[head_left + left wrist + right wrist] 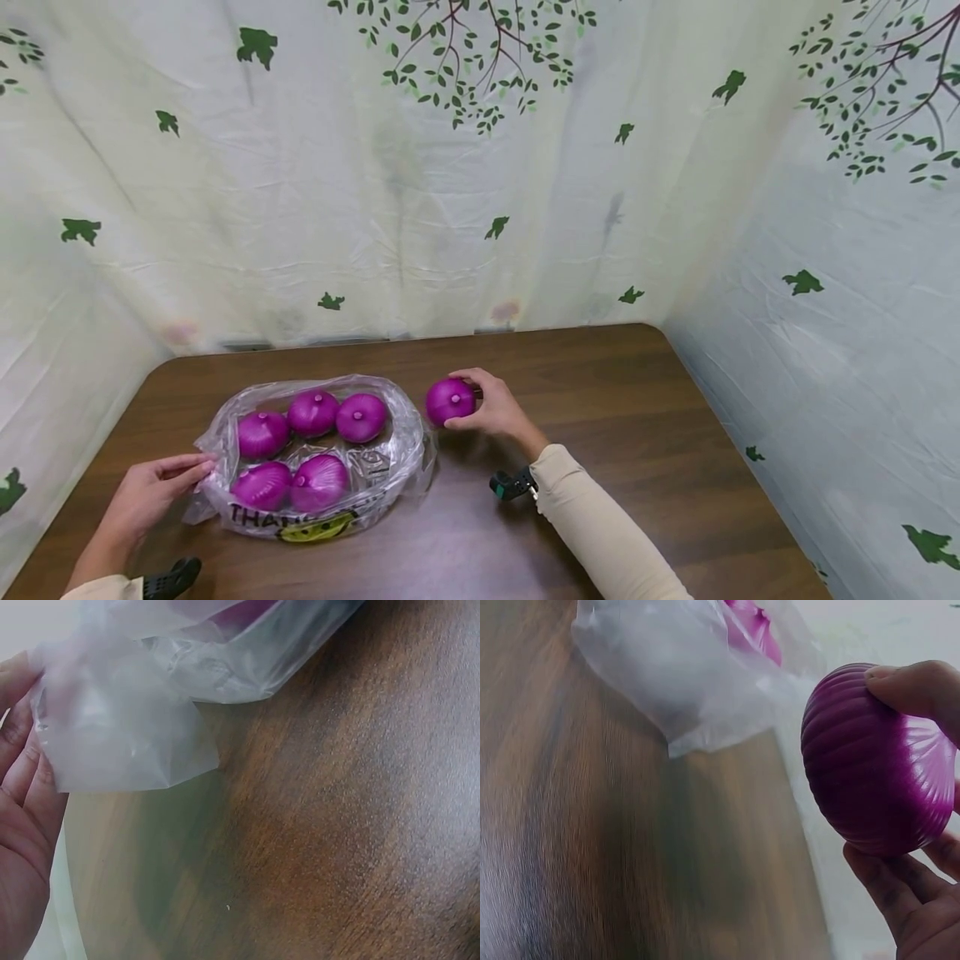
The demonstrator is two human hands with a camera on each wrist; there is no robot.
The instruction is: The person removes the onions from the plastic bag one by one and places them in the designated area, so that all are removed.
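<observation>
A clear plastic bag (408, 467) with black lettering and a yellow print lies spread open on the table. Inside it sit several purple onions (320, 483), each with a ribbed skin and a small knob. My left hand (153, 492) pinches the bag's left edge between thumb and fingers; in the left wrist view a flap of the bag (127, 727) hangs from those fingers. Just right of the bag, my right hand (495, 408) grips another purple onion (450, 402) between thumb and fingers. That onion (870, 765) looks raised off the table in the right wrist view.
The brown wooden table (637, 467) has rounded corners at the back. White curtains (420, 250) printed with green leaves and branches hang behind it and along both sides. Dark bands sit on both wrists.
</observation>
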